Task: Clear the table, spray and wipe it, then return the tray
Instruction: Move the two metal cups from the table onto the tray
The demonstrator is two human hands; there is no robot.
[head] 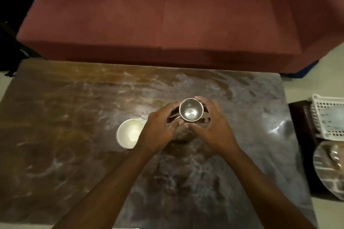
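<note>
Head view: a steel cup [191, 110] sits upright near the middle of the tabletop [74, 117], mouth up and apparently empty, with some dark pieces tucked against its base that are too blurred to name. The left hand [158, 132] and the right hand [214, 126] close on it from either side, fingers curled round the lower wall and fingertips nearly meeting at the near side. Whether the cup is lifted or resting I cannot tell. It is probably light, rigid and smooth-walled, so likely slippery; a wrap low on the wall, kept level, looks the safest hold. Just left of the left hand stands a white bowl [130, 134], probably breakable, to be taken by its rim. Off the right edge, on a low dark stand, are a white slotted basket [329, 117] and a round metal tray [327, 169]. A red sofa [167, 24] runs beyond the far edge.
</note>
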